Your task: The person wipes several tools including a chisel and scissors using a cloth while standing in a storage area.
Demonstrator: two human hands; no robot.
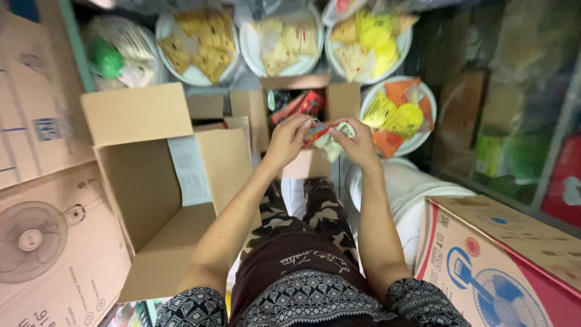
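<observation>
Both my hands meet in front of me over a small open cardboard box [339,97] that holds red packets. My left hand [289,138] and my right hand [358,144] together grip a small bundle of packets [325,134], red, orange and pale green-white, with what looks like a thin band around it. The bundle hangs just above the box's near flap. My legs in camouflage trousers [315,212] lie below my arms.
A large empty cardboard box [151,181] stands open at my left. Several white bowls of yellow and orange packets [206,42] line the far side. A white bucket [411,194] and a fan carton [496,260] are at my right, flat cartons at far left.
</observation>
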